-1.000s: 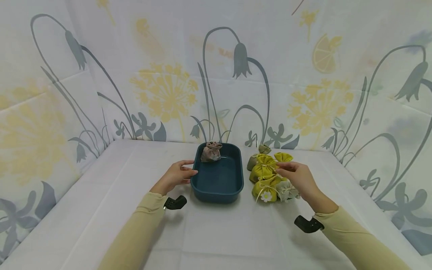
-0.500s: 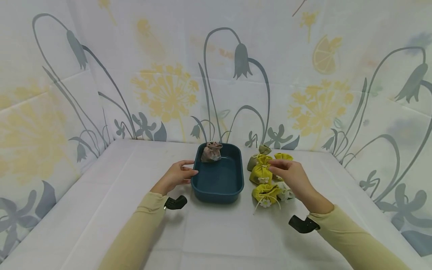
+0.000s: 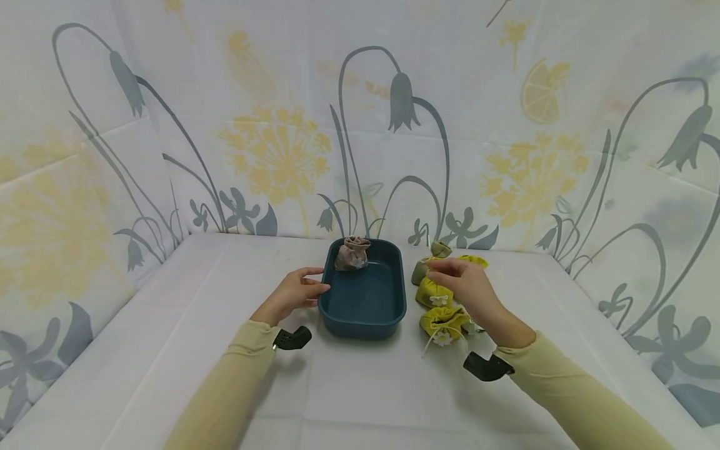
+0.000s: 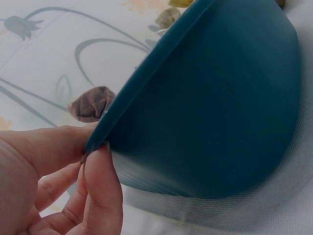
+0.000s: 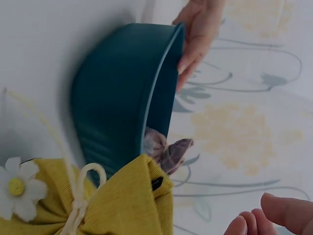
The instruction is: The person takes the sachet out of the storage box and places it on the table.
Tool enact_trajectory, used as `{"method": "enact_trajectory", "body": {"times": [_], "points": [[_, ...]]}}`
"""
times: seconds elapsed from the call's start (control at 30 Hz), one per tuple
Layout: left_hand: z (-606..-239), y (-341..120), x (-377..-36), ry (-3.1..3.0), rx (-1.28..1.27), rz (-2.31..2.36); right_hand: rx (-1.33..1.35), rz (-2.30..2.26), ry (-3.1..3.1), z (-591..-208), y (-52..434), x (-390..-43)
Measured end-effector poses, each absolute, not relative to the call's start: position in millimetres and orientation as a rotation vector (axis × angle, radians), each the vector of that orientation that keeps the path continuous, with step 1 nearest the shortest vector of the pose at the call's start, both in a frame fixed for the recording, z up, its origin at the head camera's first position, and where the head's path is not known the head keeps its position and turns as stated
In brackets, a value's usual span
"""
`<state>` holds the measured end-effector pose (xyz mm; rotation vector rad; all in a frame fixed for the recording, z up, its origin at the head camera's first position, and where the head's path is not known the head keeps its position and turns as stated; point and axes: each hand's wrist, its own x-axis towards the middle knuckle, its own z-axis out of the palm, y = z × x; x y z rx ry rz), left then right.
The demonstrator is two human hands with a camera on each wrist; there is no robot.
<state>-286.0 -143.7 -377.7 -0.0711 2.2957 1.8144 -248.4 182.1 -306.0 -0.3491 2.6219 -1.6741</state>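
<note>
In the head view, my left hand [image 3: 289,297] holds the left side of a dark blue rectangular tub [image 3: 362,331]. Up close in the left wrist view, thumb and fingers pinch the tub's rim [image 4: 146,68]. A brownish drawstring pouch [image 3: 351,256] sits inside at the far left corner. My right hand [image 3: 469,290] is over the pouches to the right, fingertips at the neck of a yellow drawstring pouch [image 3: 433,294], whose top it partly hides. Its fingers are loosely curled in the right wrist view, and nothing shows between them. A nearer yellow pouch [image 5: 132,200] bears a white flower.
Behind the right hand are a greenish-grey pouch [image 3: 420,273] and another yellow pouch [image 3: 475,260]. A whitish pouch [image 3: 474,327] lies partly hidden under the right wrist. A white cloth [image 3: 337,387] covers the table, and a flower-printed curtain [image 3: 292,75] hangs behind.
The right hand has moved left across the pouches. The front yellow pouch has shifted, its cord now hanging toward me, and now stands apart from the one behind. The left hand stays on the tub.
</note>
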Motion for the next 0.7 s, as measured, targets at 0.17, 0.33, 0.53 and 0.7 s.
{"method": "enact_trajectory", "body": {"times": [0.17, 0.33, 0.53, 0.7], "points": [[-377.5, -143.2, -284.8, 2.295, -0.074, 1.814, -0.355, -1.683, 2.603, -303.8, 174.2, -252.4], [-377.3, -143.2, -284.7, 2.293, -0.074, 1.816, -0.362, -1.677, 2.613, -301.6, 166.3, -256.4], [-377.0, -143.7, -285.0, 2.29, -0.073, 1.813, -0.367, -1.693, 2.604, -300.3, 155.8, -262.7], [-377.2, -143.2, -285.6, 2.294, -0.077, 1.809, -0.381, -1.734, 2.556, -299.5, 145.8, -268.2]]}}
